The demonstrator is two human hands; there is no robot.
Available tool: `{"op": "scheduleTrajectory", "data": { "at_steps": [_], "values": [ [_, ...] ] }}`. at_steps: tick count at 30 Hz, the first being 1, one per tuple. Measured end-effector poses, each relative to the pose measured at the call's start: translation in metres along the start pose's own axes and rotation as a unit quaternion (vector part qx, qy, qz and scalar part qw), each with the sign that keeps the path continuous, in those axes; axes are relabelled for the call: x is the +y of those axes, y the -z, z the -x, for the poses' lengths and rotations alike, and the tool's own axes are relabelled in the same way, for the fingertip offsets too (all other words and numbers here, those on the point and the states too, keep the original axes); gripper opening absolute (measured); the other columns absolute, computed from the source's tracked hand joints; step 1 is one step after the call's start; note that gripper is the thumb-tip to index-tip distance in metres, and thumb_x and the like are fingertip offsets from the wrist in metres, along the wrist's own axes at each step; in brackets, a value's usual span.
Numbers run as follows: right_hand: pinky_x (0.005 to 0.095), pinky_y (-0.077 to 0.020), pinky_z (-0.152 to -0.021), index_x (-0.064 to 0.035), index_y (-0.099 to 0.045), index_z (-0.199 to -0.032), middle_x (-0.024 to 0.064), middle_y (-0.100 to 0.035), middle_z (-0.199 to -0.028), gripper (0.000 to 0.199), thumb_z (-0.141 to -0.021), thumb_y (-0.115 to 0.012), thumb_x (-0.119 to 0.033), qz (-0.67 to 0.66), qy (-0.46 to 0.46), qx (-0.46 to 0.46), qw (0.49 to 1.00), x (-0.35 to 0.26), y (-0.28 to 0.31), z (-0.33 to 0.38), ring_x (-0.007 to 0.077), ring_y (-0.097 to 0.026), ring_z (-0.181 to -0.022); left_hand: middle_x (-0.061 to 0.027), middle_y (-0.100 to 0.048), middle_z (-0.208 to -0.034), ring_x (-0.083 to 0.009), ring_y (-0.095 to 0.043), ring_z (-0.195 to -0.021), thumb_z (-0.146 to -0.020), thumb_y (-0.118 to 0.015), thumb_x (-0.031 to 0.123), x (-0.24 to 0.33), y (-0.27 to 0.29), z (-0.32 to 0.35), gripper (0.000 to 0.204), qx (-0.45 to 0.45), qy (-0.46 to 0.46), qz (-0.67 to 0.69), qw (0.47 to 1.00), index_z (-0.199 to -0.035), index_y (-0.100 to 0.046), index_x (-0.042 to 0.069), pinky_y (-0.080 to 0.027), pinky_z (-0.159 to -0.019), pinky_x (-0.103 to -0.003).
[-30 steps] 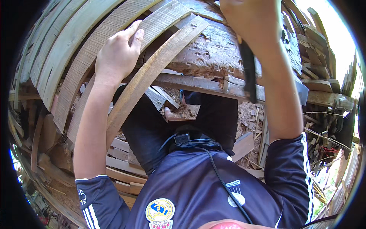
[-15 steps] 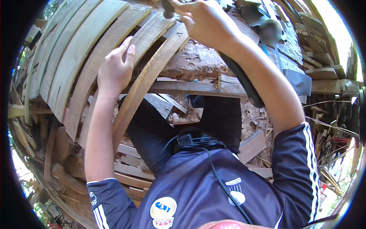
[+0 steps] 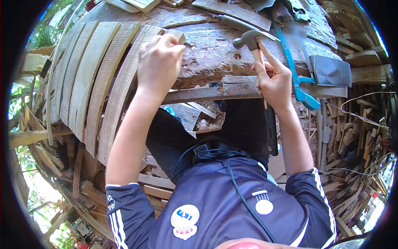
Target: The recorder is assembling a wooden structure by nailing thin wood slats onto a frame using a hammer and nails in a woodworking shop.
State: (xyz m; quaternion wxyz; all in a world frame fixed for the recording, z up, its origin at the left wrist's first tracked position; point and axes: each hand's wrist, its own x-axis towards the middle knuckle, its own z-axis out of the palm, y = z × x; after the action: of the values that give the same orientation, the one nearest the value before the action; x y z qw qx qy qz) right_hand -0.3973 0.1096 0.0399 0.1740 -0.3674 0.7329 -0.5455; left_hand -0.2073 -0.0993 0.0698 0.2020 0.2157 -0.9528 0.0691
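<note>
My right hand point(image 3: 274, 85) is closed round the wooden handle of a claw hammer point(image 3: 251, 40), with the index finger stretched along it. The hammer's dark metal head stands upright above the worn timber bench point(image 3: 207, 58). My left hand point(image 3: 159, 62) is closed, slightly blurred, over the upper end of the nearest wooden slat point(image 3: 176, 35). Its curled fingers hide whatever is in them. Most of that slat lies behind my hand and forearm. Left of it, several more wooden slats point(image 3: 93, 68) lie side by side with narrow gaps.
Right of the hammer lies a teal-framed tool point(image 3: 297, 76) beside a grey sheet point(image 3: 331, 70). A black handle point(image 3: 271, 135) sticks out below my right hand. Loose boards point(image 3: 232, 11) lie at the bench's far side. Stacked wood scraps point(image 3: 352, 137) fill the right side.
My right hand has drawn the hammer back from the slat's end, toward the right and nearer me. My left hand has moved right, up to that end, and its fingers have curled. The view has shifted.
</note>
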Motion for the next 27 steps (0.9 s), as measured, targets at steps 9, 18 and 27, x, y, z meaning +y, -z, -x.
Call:
{"op": "scheduleTrajectory", "data": {
  "at_steps": [9, 18, 27],
  "values": [
    [0.0196, -0.0427, -0.045, -0.0126, -0.049, -0.148, 0.0029, -0.069, -0.079, 0.054, -0.096, -0.061, 0.000, -0.179, -0.017, 0.002, 0.984, 0.021, 0.011, 0.009, 0.0022, -0.053, -0.054, 0.0029, -0.071, -0.097, -0.0185, -0.065, -0.097, -0.090, -0.069, 0.028, 0.044, -0.054, -0.068, 0.014, -0.029, -0.020, 0.003, 0.999, -0.098, -0.078, 0.022, -0.046, -0.085, -0.040],
    [0.0193, -0.0424, -0.044, -0.0123, -0.044, -0.150, 0.0076, -0.070, -0.090, 0.053, -0.100, -0.056, -0.002, -0.177, -0.043, -0.041, 0.982, 0.019, 0.019, 0.009, 0.0030, -0.052, -0.053, -0.0159, -0.070, -0.099, -0.0329, -0.071, -0.094, -0.090, -0.064, 0.024, 0.065, -0.066, -0.087, 0.024, -0.170, -0.019, 0.015, 0.985, -0.097, -0.068, 0.002, -0.058, -0.081, -0.043],
    [0.0204, -0.0427, -0.044, -0.0124, -0.049, -0.147, 0.0046, -0.070, -0.085, 0.052, -0.098, -0.059, 0.000, -0.182, -0.031, -0.028, 0.982, 0.018, 0.014, 0.008, 0.0021, -0.051, -0.051, -0.0165, -0.070, -0.097, -0.0321, -0.071, -0.090, -0.089, -0.060, 0.023, 0.062, -0.064, -0.088, 0.024, -0.155, -0.011, 0.029, 0.987, -0.097, -0.066, 0.002, -0.058, -0.080, -0.042]
  ]
}}
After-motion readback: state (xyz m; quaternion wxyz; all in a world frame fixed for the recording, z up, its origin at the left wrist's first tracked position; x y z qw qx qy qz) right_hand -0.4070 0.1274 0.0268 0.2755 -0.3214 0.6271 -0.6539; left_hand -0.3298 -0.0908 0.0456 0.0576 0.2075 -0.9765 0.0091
